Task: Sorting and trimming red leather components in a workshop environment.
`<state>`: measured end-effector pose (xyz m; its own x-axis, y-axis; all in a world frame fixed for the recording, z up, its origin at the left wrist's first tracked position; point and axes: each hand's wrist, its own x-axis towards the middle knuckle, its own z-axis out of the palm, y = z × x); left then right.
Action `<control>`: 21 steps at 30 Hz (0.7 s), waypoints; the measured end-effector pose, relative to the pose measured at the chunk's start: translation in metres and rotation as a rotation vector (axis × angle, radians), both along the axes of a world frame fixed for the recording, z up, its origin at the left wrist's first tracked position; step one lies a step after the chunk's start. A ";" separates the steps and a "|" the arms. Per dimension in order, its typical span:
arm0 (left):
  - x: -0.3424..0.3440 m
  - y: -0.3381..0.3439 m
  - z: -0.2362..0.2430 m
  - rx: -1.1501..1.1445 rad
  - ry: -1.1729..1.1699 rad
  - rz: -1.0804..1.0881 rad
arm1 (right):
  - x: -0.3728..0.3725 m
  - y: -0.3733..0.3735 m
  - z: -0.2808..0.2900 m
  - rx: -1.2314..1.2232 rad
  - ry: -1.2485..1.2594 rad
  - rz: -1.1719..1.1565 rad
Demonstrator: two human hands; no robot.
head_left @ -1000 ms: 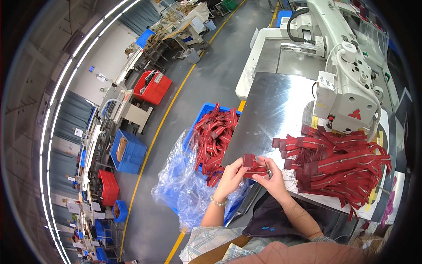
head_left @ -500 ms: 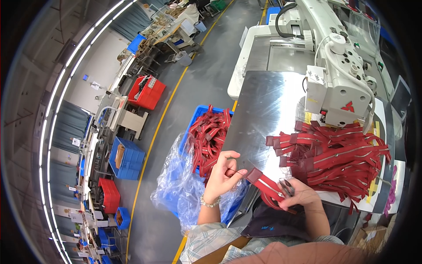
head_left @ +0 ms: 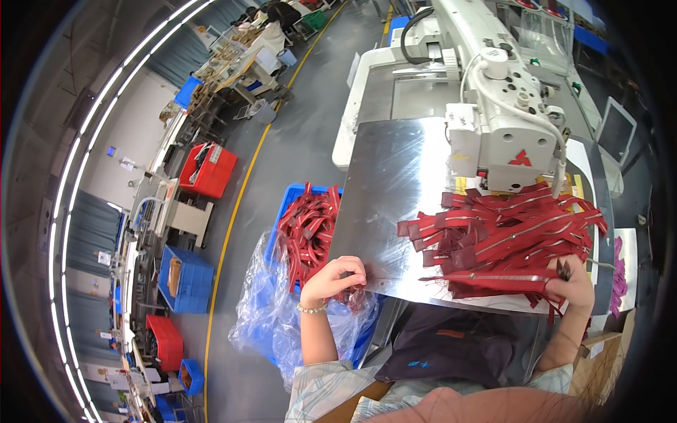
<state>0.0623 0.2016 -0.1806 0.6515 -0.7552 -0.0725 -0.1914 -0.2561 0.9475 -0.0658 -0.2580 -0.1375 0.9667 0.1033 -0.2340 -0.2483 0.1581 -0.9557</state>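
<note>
My right hand (head_left: pixel 575 284) is closed at the right end of a red zipper strip (head_left: pixel 490 282), which stretches leftward along the near side of the pile. A small dark tool (head_left: pixel 563 268), seemingly thread snips, shows between its fingers. Beneath and beyond lies a heap of red zippers (head_left: pixel 508 236) with pale teeth and darker red end tabs. At the near left corner of the shiny metal plate (head_left: pixel 388 190), my left hand (head_left: pixel 338 279) has its fingers curled in toward the thumb. Whatever it may hold is hidden.
A white sewing machine head (head_left: pixel 515 151) stands over the far side of the heap. Left of the plate, a blue crate (head_left: pixel 276 229) holds more red zippers (head_left: pixel 310 229), with clear plastic (head_left: pixel 261 310) draped over it. A cardboard box (head_left: pixel 610 352) stands at lower right.
My right hand has moved right, bringing the zipper strip from in front of my body onto the heap's near side. My left hand has come away from the strip, slightly left and down.
</note>
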 end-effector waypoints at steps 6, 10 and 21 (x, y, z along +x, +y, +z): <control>0.000 0.001 -0.009 0.105 0.421 -0.047 | 0.015 -0.009 0.027 -0.664 -0.270 -0.124; -0.003 -0.003 -0.001 0.002 0.409 0.021 | 0.022 -0.020 0.033 -0.556 -0.218 -0.158; -0.027 -0.082 0.025 0.007 -0.095 0.400 | 0.044 -0.055 -0.007 -0.919 -0.306 -0.490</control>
